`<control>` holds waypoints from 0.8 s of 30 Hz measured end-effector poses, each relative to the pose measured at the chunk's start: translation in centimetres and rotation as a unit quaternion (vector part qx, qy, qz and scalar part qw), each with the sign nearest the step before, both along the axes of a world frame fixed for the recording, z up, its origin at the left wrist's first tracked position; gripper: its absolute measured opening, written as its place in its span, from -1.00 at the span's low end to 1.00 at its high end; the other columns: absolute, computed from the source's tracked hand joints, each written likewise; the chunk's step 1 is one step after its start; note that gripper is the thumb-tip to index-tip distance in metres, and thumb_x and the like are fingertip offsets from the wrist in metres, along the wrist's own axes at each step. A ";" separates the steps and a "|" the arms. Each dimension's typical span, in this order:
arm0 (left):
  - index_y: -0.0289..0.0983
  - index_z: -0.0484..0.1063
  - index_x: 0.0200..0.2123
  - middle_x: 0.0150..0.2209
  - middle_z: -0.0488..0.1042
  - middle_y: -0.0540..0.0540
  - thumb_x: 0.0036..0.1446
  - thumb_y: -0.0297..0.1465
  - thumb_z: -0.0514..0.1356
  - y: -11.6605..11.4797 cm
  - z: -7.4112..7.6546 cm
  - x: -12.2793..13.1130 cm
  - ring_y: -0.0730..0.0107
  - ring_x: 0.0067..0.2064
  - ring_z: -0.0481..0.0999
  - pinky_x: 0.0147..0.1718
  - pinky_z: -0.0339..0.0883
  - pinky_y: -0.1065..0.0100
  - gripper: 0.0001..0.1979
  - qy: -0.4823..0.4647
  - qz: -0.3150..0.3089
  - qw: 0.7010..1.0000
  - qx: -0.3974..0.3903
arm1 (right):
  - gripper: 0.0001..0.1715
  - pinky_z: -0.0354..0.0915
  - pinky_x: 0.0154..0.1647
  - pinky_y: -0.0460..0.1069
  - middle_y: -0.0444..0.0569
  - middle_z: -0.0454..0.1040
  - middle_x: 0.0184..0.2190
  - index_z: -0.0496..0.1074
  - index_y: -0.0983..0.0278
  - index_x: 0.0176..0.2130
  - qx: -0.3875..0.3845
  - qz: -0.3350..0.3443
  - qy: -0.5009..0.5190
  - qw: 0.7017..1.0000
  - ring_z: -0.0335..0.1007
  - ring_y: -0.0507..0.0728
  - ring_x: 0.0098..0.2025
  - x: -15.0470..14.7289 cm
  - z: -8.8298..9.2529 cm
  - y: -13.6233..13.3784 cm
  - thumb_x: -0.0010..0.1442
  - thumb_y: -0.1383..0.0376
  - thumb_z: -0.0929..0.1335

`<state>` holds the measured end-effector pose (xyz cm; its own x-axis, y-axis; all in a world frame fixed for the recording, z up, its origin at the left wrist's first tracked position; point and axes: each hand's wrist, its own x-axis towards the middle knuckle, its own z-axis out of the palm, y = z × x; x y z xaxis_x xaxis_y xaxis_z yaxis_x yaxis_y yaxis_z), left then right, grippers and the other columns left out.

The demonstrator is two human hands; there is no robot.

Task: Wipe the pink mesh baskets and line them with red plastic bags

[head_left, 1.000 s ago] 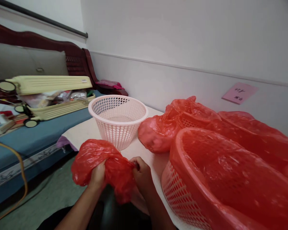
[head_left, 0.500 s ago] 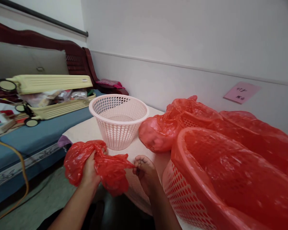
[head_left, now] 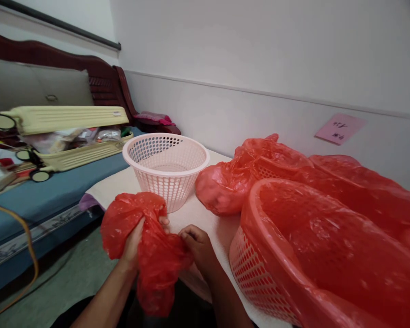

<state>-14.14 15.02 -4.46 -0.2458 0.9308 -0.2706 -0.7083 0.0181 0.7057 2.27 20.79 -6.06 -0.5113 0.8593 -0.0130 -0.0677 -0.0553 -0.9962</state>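
A crumpled red plastic bag [head_left: 157, 264] hangs over the near edge of the table. My left hand [head_left: 136, 237] is wrapped round its middle, with the film bunched on both sides. At the bag's right side my right hand [head_left: 196, 243] pinches the film between closed fingers. Just behind the bag stands a pink perforated basket [head_left: 169, 182], upright and unlined. To the right, a larger basket [head_left: 259, 273] is covered inside and over its rim by red film. A bulging red bag [head_left: 218, 187] lies between the two baskets.
More baskets under red film [head_left: 355, 173] stand along the wall at right. A pink paper note [head_left: 340, 129] is on the wall. On the left, a bed [head_left: 64, 182] carries an open yellow suitcase [head_left: 71, 118]. The white-covered table [head_left: 205, 223] bears the baskets.
The crumpled bag has spread and hangs lower between my hands. My right hand has moved slightly left, closer to my left hand. The view has shifted a little.
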 end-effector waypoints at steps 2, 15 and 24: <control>-0.31 0.54 -0.35 -0.42 0.57 -0.18 0.01 -0.06 0.20 0.0 -0.1 -0.4 0.07 -0.30 0.59 -0.30 0.50 0.12 -0.59 -0.004 0.001 1.000 -0.004 | -0.80 0.02 -0.46 -0.07 -0.21 0.24 -0.57 0.37 0.28 -0.48 -0.013 0.007 0.001 1.000 0.08 0.00 -0.49 0.3 0.2 0.2 0.07 0.20 0.36; -0.26 0.51 -0.37 -0.47 0.56 -0.05 0.07 -0.20 0.22 0.6 0.0 0.9 0.17 -0.25 0.60 -0.20 0.49 0.25 -0.76 -0.009 0.193 0.979 -0.066 | -0.86 -0.01 -0.54 -0.09 -0.23 0.24 -0.67 0.32 0.25 -0.59 -0.087 -0.007 0.000 0.996 0.09 -0.01 -0.56 -0.1 0.4 -0.5 -0.09 0.25 0.32; -0.21 0.43 -0.41 -0.51 0.48 -0.01 0.21 -0.29 0.09 1.1 2.0 0.2 0.29 -0.38 0.57 -0.25 0.50 0.26 -0.79 -0.046 0.277 0.955 -0.094 | -0.78 0.11 -0.57 -0.09 -0.15 0.34 -0.67 0.36 0.30 -0.58 -0.178 -0.027 0.041 0.983 0.22 -0.01 -0.63 0.9 0.8 -0.3 -0.02 0.24 0.25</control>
